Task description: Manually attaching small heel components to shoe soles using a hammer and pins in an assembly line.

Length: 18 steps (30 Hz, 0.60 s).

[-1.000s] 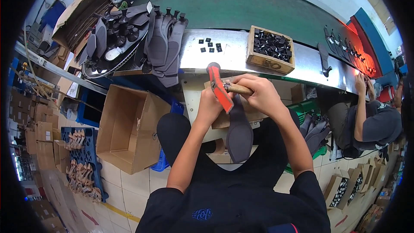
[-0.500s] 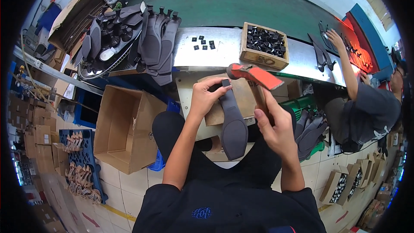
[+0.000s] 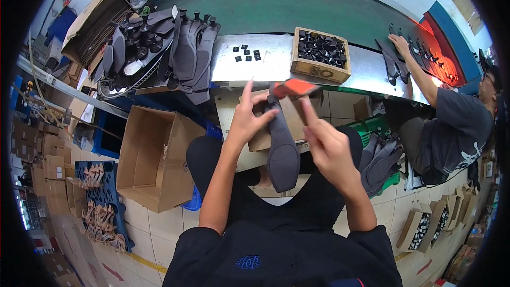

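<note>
Grey heeled shoe sole (image 3: pixel 283 162): between both hands | left hand (image 3: pixel 246 119): index spread upward, thumb at sole's far end (pinch cannot be told) | right hand (image 3: pixel 330 149): fingers wrapped round red-headed hammer (image 3: pixel 295 88)

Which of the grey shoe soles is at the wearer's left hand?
The lone shoe sole at centre, broad end downward, heel end by the left hand and red hammer; the other soles lie away from that hand.

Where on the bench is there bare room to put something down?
Free: the metal strip between the small black squares and wooden box; the green belt behind them. Crowded: left, at the sole pile, and the space in front, with the left hand, right hand, hammer and single shoe.
</note>
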Tool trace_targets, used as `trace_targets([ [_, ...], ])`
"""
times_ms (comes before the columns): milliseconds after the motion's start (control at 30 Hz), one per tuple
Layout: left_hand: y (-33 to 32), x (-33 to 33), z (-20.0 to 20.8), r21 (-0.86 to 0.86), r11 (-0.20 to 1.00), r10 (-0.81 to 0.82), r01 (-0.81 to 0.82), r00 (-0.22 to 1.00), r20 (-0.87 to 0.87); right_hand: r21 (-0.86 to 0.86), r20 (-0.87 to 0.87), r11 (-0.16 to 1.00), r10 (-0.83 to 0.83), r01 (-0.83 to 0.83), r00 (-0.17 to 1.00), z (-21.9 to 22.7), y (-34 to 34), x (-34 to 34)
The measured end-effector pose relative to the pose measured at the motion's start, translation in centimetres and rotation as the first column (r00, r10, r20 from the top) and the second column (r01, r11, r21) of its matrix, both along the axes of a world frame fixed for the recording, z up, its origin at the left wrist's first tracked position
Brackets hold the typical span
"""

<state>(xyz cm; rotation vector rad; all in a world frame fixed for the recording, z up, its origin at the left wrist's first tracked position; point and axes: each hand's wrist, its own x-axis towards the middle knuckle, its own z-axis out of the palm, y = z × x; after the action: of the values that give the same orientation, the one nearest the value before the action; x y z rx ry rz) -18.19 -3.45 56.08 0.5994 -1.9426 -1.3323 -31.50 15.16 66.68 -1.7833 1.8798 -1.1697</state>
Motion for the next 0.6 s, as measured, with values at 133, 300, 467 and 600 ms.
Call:
trace_targets([
  [133,-0.5,0.7,0.3,-0.368,0.929,0.062,0.049,0.957,0.284,-0.363,0.097,0.925,-0.086,0.116,0.992,5.1,3.3,1.5],
  [300,-0.4,0.9,-0.1,-0.307,0.951,0.103,0.033,0.904,0.415,-0.183,-0.133,0.981,-0.085,0.06,0.987,-2.0,1.4,1.4],
  [467,0.0,1.4,0.5,-0.285,0.957,0.089,0.047,0.89,0.448,-0.344,-0.011,0.923,-0.187,0.172,0.982,3.2,3.4,1.1],
  [600,0.4,1.2,0.9,-0.373,0.926,0.14,0.066,0.856,0.498,-0.088,-0.196,0.996,0.016,-0.034,0.981,-3.6,0.1,0.6],
])
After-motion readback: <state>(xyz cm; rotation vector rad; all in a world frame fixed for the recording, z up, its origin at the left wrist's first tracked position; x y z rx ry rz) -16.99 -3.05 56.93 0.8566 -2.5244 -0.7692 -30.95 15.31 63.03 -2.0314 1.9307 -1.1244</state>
